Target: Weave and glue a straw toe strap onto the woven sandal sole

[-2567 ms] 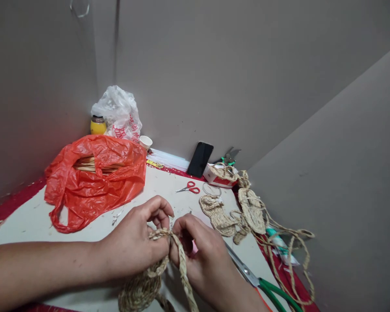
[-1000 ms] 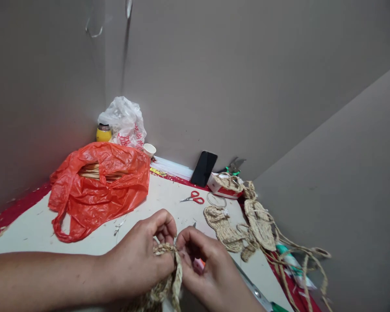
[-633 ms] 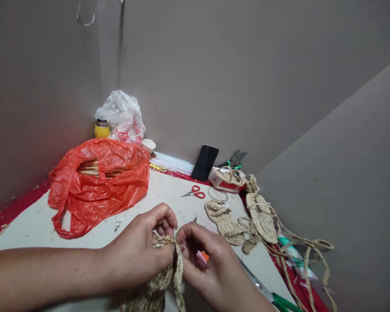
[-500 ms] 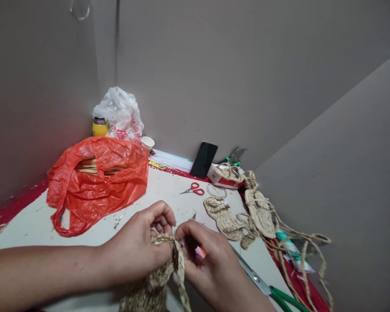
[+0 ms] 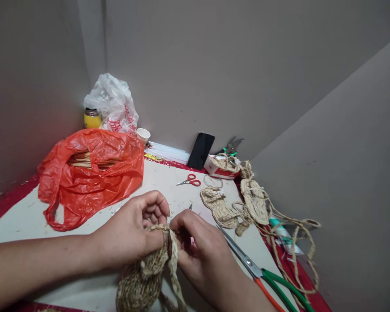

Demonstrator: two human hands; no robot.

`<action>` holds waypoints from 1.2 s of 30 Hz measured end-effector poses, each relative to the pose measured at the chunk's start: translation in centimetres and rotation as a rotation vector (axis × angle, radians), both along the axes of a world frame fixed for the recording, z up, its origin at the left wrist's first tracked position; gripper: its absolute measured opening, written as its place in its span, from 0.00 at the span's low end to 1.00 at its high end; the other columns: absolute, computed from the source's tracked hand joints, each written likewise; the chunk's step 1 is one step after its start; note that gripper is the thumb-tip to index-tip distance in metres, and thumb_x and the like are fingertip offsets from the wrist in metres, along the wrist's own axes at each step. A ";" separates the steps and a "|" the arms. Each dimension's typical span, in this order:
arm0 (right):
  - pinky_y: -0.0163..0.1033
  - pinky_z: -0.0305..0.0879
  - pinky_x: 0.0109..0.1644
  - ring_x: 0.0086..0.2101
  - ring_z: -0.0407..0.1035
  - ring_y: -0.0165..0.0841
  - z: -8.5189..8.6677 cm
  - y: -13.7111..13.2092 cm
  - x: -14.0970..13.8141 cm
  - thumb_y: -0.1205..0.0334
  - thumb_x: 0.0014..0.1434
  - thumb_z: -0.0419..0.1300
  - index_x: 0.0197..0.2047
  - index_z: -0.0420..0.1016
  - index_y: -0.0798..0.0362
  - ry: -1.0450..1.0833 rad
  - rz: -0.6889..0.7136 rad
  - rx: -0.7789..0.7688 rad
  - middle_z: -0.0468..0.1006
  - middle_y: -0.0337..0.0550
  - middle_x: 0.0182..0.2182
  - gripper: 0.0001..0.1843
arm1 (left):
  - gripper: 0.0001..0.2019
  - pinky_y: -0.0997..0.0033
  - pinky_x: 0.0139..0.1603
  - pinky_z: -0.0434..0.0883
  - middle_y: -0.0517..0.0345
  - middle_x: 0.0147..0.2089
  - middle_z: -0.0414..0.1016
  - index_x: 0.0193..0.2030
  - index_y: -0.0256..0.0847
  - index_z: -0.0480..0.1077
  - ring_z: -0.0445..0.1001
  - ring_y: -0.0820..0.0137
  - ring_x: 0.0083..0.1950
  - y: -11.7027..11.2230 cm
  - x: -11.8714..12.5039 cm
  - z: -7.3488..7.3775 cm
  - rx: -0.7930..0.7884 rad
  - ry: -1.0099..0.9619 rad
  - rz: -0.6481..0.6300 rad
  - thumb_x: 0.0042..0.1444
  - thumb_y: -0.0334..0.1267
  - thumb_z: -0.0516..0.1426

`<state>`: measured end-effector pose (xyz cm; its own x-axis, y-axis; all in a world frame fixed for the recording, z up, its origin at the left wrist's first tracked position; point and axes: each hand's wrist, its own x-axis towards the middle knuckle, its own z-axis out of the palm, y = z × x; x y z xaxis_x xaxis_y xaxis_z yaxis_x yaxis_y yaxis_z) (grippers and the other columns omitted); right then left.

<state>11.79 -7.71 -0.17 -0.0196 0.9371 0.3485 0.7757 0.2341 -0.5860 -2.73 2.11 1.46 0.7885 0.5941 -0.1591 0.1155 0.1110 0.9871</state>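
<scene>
My left hand [image 5: 130,229] is closed on the upper edge of a woven straw sandal [image 5: 138,284], thumb on the near side and fingers curled above. The sandal hangs below it over the table's front. A braided straw cord [image 5: 174,268] runs down from that edge, between my two hands. Close on the right, my right hand [image 5: 206,255] pinches beside the cord's top; what its fingertips hold is hidden. Something pink shows between its thumb and fingers. Large shears [image 5: 250,262] with green and orange handles lie right beside my right hand.
An orange-red plastic bag [image 5: 94,182] with straw strips stands at left. Small red scissors [image 5: 190,180], a phone [image 5: 200,151] and a small box [image 5: 222,169] are farther back. Straw soles [image 5: 255,201] and loose cords [image 5: 307,260] lie along the right edge, against the wall.
The view has shifted slightly, so the table's things appear a little higher and to the left. More of the sandal and the shears shows. Both hands keep nearly the same hold.
</scene>
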 end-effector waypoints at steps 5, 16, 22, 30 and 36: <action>0.30 0.55 0.28 0.24 0.59 0.26 0.9 0.3 0.1 0.78 0.49 0.53 0.30 0.62 0.51 0.126 0.015 -0.073 0.66 0.33 0.24 0.12 | 0.13 0.79 0.29 0.60 0.66 0.29 0.67 0.34 0.40 0.61 0.64 0.78 0.29 0.1 0.0 -0.4 -0.064 -0.053 0.020 0.41 0.24 0.57; 0.32 0.56 0.28 0.24 0.59 0.27 1.0 0.4 0.2 0.72 0.52 0.56 0.30 0.65 0.51 0.263 -0.015 -0.145 0.67 0.33 0.24 0.06 | 0.14 0.78 0.26 0.58 0.67 0.27 0.66 0.33 0.40 0.61 0.61 0.79 0.26 0.2 0.2 -0.4 -0.149 -0.044 0.089 0.39 0.27 0.58; 0.31 0.53 0.27 0.24 0.57 0.27 -0.5 0.2 -0.1 0.78 0.47 0.53 0.31 0.61 0.50 0.111 -0.066 -0.050 0.64 0.33 0.25 0.12 | 0.11 0.77 0.29 0.60 0.67 0.27 0.65 0.32 0.39 0.62 0.62 0.77 0.29 -0.5 0.4 -0.6 -0.067 -0.062 0.101 0.40 0.27 0.57; 0.30 0.50 0.25 0.22 0.53 0.25 0.4 0.4 -0.1 0.75 0.50 0.55 0.31 0.61 0.50 0.305 -0.032 -0.254 0.59 0.28 0.22 0.09 | 0.10 0.75 0.35 0.62 0.64 0.30 0.66 0.34 0.38 0.64 0.65 0.75 0.33 -0.2 0.5 -1.2 -0.029 -0.053 0.004 0.43 0.28 0.58; 0.28 0.51 0.26 0.24 0.54 0.24 1.7 0.5 0.3 0.76 0.48 0.57 0.35 0.65 0.51 0.510 0.032 -0.409 0.61 0.28 0.23 0.12 | 0.10 0.75 0.35 0.63 0.65 0.29 0.66 0.34 0.38 0.65 0.65 0.76 0.32 0.5 0.4 -1.3 0.014 -0.045 0.024 0.43 0.28 0.59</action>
<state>12.14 -7.18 1.55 0.0239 0.9978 -0.0626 0.3733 -0.0670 -0.9253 -2.30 2.62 0.19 0.7803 0.6147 -0.1156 0.0687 0.0996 0.9927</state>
